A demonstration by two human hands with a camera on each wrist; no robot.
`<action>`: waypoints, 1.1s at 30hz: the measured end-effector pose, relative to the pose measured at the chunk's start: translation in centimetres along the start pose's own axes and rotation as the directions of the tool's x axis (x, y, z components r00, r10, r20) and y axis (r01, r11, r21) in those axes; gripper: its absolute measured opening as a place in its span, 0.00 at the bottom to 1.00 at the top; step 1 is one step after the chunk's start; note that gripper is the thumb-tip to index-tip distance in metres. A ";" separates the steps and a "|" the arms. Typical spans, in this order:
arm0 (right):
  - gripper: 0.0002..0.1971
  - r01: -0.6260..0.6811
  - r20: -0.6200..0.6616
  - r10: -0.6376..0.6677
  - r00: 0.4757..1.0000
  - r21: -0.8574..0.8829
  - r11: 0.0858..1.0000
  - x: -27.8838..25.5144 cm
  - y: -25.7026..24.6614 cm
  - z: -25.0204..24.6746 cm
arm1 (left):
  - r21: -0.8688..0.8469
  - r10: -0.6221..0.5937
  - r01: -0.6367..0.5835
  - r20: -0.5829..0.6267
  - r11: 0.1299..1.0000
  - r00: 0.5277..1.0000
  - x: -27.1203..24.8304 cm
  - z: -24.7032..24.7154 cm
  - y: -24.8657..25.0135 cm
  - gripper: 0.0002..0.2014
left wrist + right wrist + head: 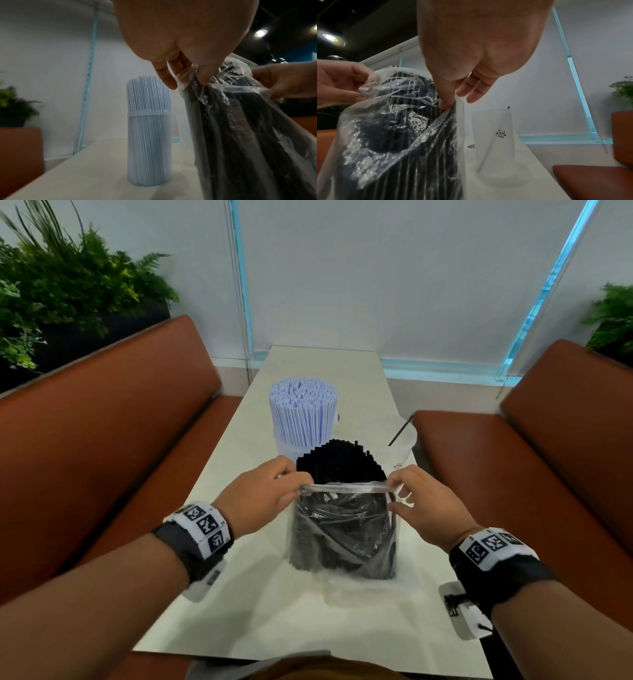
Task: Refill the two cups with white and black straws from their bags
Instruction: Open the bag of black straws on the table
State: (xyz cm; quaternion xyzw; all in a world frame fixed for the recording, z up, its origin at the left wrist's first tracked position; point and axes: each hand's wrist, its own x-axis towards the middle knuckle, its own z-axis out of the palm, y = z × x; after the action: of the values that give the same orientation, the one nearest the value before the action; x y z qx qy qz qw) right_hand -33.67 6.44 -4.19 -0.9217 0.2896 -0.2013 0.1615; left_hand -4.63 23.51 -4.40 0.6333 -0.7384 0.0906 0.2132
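Clear plastic bag (342, 529) of black straws (342, 457), standing upright on the white table (308, 621) near its front edge; straw tops stick out above the bag's mouth. Left hand (263, 498) pinches the mouth's left corner, right hand (428, 505) pinches its right corner. Behind the bag: cup (148, 148) packed with white straws (303, 412). To the right: clear cup (494, 139) with a panda logo, holding one black straw. Brown bench seats (113, 446) flank the table.
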 end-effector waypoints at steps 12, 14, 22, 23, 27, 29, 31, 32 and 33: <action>0.18 -0.080 -0.192 0.089 0.977 0.055 0.995 -1.8 -0.9 2.5 | -0.259 -0.248 0.182 -0.253 0.949 0.935 -1.7 3.4 5.2 0.09; 0.16 -0.056 -0.181 0.081 0.980 0.141 0.988 -2.5 -1.3 2.9 | -0.311 -0.272 0.198 -0.216 0.930 0.938 -2.3 3.7 5.4 0.11; 0.27 -0.088 -0.236 0.114 0.965 0.120 0.989 -3.6 -1.1 4.8 | -0.266 -0.336 0.272 -0.237 0.925 0.911 -3.1 5.3 5.9 0.16; 0.27 -0.101 -0.230 0.133 0.964 0.147 0.984 -3.7 -0.9 5.2 | -0.264 -0.347 0.286 -0.222 0.921 0.911 -3.2 5.5 5.8 0.15; 0.25 -0.270 -0.046 0.299 0.953 0.313 0.910 -3.9 -0.6 5.8 | -0.485 -0.462 0.445 0.093 0.753 0.882 -3.2 5.6 5.3 0.14; 0.25 -0.365 0.077 0.363 0.929 0.367 0.856 -4.0 -0.6 6.2 | -0.482 -0.461 0.486 0.179 0.729 0.869 -3.0 6.0 5.1 0.12; 0.24 -0.389 0.094 0.386 0.918 0.414 0.823 -3.9 -0.5 6.5 | -0.482 -0.466 0.495 0.190 0.723 0.864 -2.8 6.1 5.0 0.09; 0.23 -0.391 0.097 0.390 0.916 0.438 0.809 -3.8 -0.6 6.4 | -0.489 -0.473 0.501 0.190 0.714 0.860 -2.7 6.0 5.0 0.09; 0.22 -0.392 0.105 0.391 0.914 0.467 0.792 -3.7 -0.8 6.2 | -0.499 -0.481 0.507 0.190 0.703 0.856 -2.5 5.8 5.1 0.09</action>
State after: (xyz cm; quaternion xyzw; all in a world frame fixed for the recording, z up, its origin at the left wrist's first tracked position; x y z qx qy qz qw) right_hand -33.15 10.38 -10.30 -0.7731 0.4148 -0.2271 0.4227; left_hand -10.49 24.34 -9.91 0.7250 -0.5416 -0.1924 0.3795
